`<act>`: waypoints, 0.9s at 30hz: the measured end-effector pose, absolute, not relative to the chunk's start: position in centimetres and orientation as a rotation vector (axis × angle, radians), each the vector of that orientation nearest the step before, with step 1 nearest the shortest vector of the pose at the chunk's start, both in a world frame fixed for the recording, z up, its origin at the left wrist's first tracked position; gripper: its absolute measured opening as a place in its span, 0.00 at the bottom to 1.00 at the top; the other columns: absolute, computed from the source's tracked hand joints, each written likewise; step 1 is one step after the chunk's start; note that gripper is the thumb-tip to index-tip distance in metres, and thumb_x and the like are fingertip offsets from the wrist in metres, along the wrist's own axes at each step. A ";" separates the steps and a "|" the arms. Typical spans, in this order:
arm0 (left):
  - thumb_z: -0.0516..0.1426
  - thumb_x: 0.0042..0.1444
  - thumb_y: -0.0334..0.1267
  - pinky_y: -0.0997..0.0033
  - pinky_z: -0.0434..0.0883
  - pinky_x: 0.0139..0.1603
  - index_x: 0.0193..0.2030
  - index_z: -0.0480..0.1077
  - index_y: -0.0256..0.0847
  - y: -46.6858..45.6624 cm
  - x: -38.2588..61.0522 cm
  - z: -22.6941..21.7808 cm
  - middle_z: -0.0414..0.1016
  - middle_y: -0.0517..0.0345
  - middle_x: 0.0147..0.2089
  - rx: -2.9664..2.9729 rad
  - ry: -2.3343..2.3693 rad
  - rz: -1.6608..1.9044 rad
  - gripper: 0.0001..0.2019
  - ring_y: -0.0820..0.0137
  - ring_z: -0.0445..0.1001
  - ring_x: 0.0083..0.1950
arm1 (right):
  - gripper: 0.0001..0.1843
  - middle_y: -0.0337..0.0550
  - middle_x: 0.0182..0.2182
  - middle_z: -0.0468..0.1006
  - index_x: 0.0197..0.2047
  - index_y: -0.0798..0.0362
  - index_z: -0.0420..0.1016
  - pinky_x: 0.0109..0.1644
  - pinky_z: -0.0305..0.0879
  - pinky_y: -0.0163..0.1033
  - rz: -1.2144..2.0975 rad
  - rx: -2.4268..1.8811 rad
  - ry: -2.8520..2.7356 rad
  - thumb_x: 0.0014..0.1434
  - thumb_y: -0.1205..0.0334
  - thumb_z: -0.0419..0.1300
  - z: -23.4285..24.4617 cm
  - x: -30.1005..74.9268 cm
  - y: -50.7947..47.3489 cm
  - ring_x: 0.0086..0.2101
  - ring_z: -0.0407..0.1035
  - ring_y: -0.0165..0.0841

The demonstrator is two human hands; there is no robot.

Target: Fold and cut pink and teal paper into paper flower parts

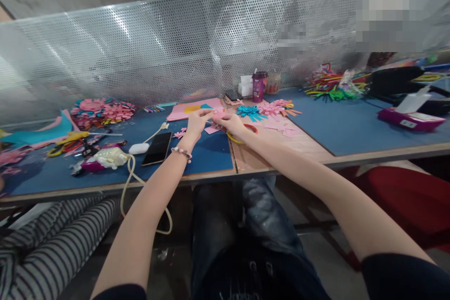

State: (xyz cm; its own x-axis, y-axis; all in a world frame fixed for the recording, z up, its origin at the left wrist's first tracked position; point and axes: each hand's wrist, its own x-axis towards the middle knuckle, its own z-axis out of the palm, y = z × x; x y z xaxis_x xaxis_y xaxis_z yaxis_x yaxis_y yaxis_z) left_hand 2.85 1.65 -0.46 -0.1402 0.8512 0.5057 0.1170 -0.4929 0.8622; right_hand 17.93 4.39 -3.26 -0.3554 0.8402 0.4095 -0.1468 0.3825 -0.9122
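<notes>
In the head view, the left hand [198,121] and right hand [232,125] are close together above the table [207,159], with a small piece of pink paper [220,115] between them. The left fingertips pinch one side of it; the right thumb and fingers seem to pinch the other, partly hiding it. Scissors [235,139] show just under the right hand; whether any finger goes through their loops, I cannot tell. A pink scrap [212,129] lies just below the hands, and a blue flower [250,112] sits just beyond the right one.

To handle the paper well, a light pinch near the edges should avoid creasing it, with both hands level so that it does not twist. Keeping the blades turned away from the fingertips would be prudent.
</notes>
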 end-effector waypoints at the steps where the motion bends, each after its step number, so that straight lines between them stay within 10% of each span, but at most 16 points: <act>1: 0.69 0.41 0.41 0.66 0.71 0.47 0.32 0.80 0.38 1.7 2.9 -0.5 0.81 0.52 0.36 1.569 1.100 1.693 0.12 0.65 0.76 0.41 | 0.22 0.46 0.25 0.80 0.31 0.61 0.82 0.21 0.57 0.29 1.183 -0.637 -1.604 0.48 0.46 0.71 -3.4 17.9 4.4 0.21 0.66 0.25; 27: 0.67 0.43 0.41 0.68 0.70 0.47 0.34 0.78 0.37 1.9 3.1 -0.8 0.80 0.53 0.37 1.487 1.092 1.731 0.12 0.68 0.75 0.41 | 0.20 0.42 0.25 0.77 0.29 0.58 0.73 0.21 0.58 0.28 1.206 -0.659 -1.663 0.53 0.47 0.69 -3.4 17.7 4.3 0.22 0.67 0.26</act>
State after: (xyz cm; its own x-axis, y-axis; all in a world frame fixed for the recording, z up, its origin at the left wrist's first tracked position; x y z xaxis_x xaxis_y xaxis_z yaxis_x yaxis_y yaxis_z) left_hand 3.14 1.95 -0.77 -0.1901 0.8545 0.4835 0.0690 -0.4796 0.8748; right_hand 17.70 4.34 -3.35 -0.4087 0.8313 0.3768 -0.1003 0.3694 -0.9238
